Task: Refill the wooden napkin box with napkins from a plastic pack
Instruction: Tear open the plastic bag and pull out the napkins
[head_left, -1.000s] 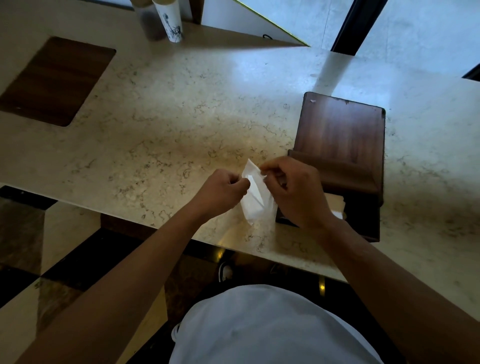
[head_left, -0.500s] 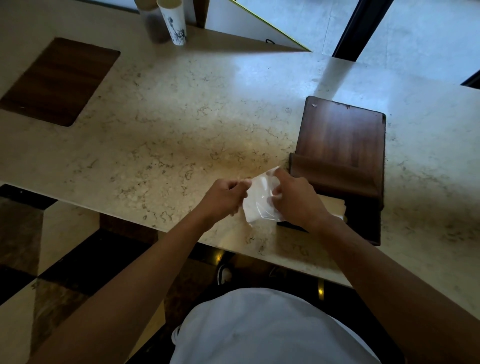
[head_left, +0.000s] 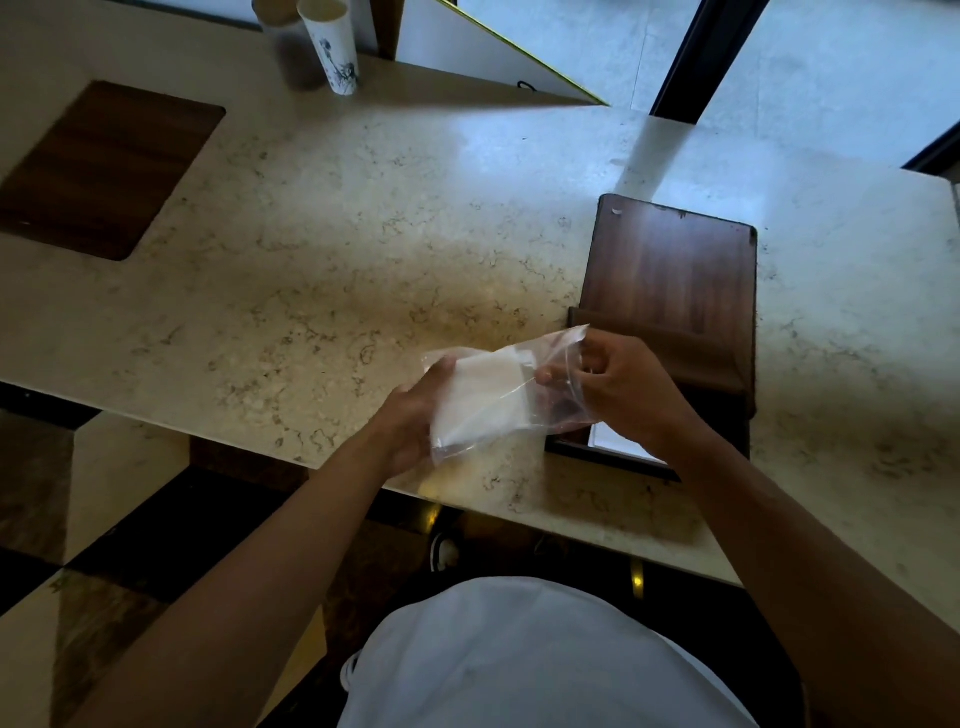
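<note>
Right hand (head_left: 623, 395): thumb and fingers pinched on the loose open end of the plastic pack (head_left: 550, 374), film drawn taut toward the box. Left hand (head_left: 415, 415): fingers wrapped and clamped around the pack's other end, gripping the napkins (head_left: 483, 395) through the film. Pack held in the air, just left of the wooden box (head_left: 670, 291), above the near edge of the counter (head_left: 363, 260).

Step, as judged: opening the pack and freeing the stack; napkins not yet out. A white strip shows in the box's near open end (head_left: 623, 447), below the right wrist; whether napkins or lining, cannot tell.

Next move calls for: peel the film back or slide the stack out right, then lower it squarely into the box opening. Film is slack and slippery; expect the stack to fan.

Far left of box: dark wooden inlay (head_left: 104, 166). Beyond it, paper cups (head_left: 330, 47).
</note>
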